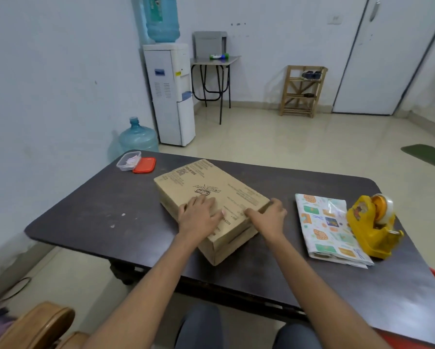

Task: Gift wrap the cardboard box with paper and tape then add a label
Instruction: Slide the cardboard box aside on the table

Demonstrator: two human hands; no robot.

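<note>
Resting mid-table on the dark table point(98, 210) in a white-walled room, the cardboard box point(186, 182), printed "ENERGY", bore the left hand point(198, 217) flat, fingers straight; the right hand point(269, 217) curled over its right edge. Wrapping paper point(322, 222) and a tape dispenser point(372, 227) lay near the table's right edge.

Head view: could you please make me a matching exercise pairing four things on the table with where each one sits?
Things:
1 cardboard box
2 tape dispenser
3 wrapping paper
4 red lid

Places:
A beside the clear tub
B under the left hand and right hand
C right end of the table
D between box and dispenser

Pairs: 1-B, 2-C, 3-D, 4-A.
</note>
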